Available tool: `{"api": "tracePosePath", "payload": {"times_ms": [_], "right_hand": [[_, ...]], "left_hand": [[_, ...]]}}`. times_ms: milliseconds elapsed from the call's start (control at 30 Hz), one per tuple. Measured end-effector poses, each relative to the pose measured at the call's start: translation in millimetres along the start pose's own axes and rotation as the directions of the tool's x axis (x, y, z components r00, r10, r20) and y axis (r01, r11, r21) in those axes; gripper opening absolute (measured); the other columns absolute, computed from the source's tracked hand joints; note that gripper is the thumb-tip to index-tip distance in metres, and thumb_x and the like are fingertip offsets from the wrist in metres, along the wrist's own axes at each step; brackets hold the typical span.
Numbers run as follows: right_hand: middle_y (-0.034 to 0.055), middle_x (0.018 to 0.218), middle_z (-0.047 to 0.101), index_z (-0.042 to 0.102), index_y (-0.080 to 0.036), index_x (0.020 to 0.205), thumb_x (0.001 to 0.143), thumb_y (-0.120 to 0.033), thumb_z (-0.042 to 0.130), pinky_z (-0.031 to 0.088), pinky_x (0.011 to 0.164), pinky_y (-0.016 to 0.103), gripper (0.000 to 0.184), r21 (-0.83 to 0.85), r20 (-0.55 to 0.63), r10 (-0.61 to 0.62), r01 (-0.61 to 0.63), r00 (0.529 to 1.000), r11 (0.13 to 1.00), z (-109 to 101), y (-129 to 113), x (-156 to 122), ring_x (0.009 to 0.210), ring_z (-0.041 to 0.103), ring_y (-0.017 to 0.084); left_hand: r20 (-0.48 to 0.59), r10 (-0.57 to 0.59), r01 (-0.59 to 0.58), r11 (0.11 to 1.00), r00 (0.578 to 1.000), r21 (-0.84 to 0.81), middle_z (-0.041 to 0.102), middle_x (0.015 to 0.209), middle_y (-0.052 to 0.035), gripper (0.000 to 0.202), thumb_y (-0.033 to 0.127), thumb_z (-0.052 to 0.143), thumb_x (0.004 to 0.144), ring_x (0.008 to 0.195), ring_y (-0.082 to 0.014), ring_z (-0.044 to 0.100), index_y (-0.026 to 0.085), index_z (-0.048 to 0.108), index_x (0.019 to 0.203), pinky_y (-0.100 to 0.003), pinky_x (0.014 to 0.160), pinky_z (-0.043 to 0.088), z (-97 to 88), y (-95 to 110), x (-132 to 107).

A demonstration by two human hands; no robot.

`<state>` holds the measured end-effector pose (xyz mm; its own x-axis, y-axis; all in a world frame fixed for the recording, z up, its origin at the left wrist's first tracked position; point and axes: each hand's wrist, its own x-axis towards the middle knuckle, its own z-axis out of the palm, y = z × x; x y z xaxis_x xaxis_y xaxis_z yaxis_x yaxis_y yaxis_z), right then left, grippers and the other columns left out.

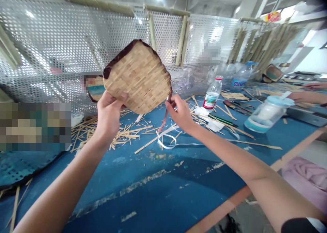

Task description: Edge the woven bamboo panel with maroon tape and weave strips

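I hold a woven bamboo fan panel (138, 77) up in front of me above the blue table (158, 192). A dark brown edging strip runs along its rim. My left hand (109, 114) grips the panel's lower left edge, thumb on the weave. My right hand (180, 113) pinches the loose end of the brown edging strip (166, 115) at the panel's lower right, and the strip dangles down toward the table. A white ribbon (167, 139) lies coiled on the table just below my right hand.
Bamboo slivers (122, 132) litter the table. A plastic water bottle (212, 93), a clear jar with a blue lid (268, 113) and tools stand to the right. Another person's hands (306, 96) work at far right. A perforated metal screen (63, 49) backs the table.
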<state>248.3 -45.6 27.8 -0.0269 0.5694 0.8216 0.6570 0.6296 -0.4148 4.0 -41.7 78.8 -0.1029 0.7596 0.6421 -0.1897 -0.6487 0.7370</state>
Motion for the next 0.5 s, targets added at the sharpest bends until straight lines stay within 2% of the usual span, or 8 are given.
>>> {"api": "tracePosePath", "payload": {"times_ms": [100, 233, 333, 500], "right_hand": [[0.0006, 0.076, 0.063, 0.048, -0.025, 0.088, 0.100, -0.040, 0.047, 0.039, 0.079, 0.038, 0.019, -0.071, 0.015, -0.051, 0.052, 0.999, 0.996, 2, 2, -2, 0.071, 0.059, 0.020], [0.0026, 0.082, 0.068, 0.049, -0.025, 0.090, 0.102, -0.041, 0.046, 0.038, 0.080, 0.038, 0.020, -0.141, 0.021, -0.091, 0.093, 0.996, 0.986, 3, 6, -2, 0.075, 0.062, 0.021], [0.0043, 0.087, 0.071, 0.050, -0.024, 0.092, 0.103, -0.044, 0.046, 0.037, 0.081, 0.038, 0.023, -0.188, 0.035, -0.100, 0.105, 0.994, 0.976, 4, 9, -2, 0.078, 0.064, 0.022], [0.0062, 0.096, 0.071, 0.055, -0.023, 0.096, 0.098, -0.054, 0.051, 0.035, 0.086, 0.040, 0.032, -0.252, 0.139, -0.152, 0.184, 0.978, 0.950, 8, 5, -7, 0.087, 0.064, 0.024]], "left_hand": [[0.017, -0.025, 0.026, 1.000, 1.000, -0.015, 0.074, 0.096, -0.0040, 0.022, 0.023, 0.079, 0.076, 0.085, -0.0210, 0.070, 0.023, 0.074, 0.097, -0.031, 0.067, 0.061, 4.0, -1, -3], [-0.027, -0.050, 0.049, 0.998, 0.998, -0.030, 0.074, 0.091, -0.0044, 0.022, 0.021, 0.079, 0.071, 0.081, -0.0212, 0.069, 0.021, 0.074, 0.092, -0.031, 0.064, 0.060, 8.8, -3, -4], [-0.022, -0.047, 0.047, 0.999, 0.999, -0.017, 0.073, 0.089, -0.0034, 0.018, 0.023, 0.078, 0.073, 0.081, -0.0222, 0.070, 0.024, 0.072, 0.091, -0.033, 0.065, 0.060, 8.6, -7, -4], [-0.030, -0.070, 0.070, 0.997, 0.997, -0.017, 0.073, 0.090, -0.0032, 0.017, 0.023, 0.079, 0.074, 0.081, -0.0227, 0.070, 0.026, 0.071, 0.089, -0.035, 0.065, 0.060, 6.8, -15, -3]]}}
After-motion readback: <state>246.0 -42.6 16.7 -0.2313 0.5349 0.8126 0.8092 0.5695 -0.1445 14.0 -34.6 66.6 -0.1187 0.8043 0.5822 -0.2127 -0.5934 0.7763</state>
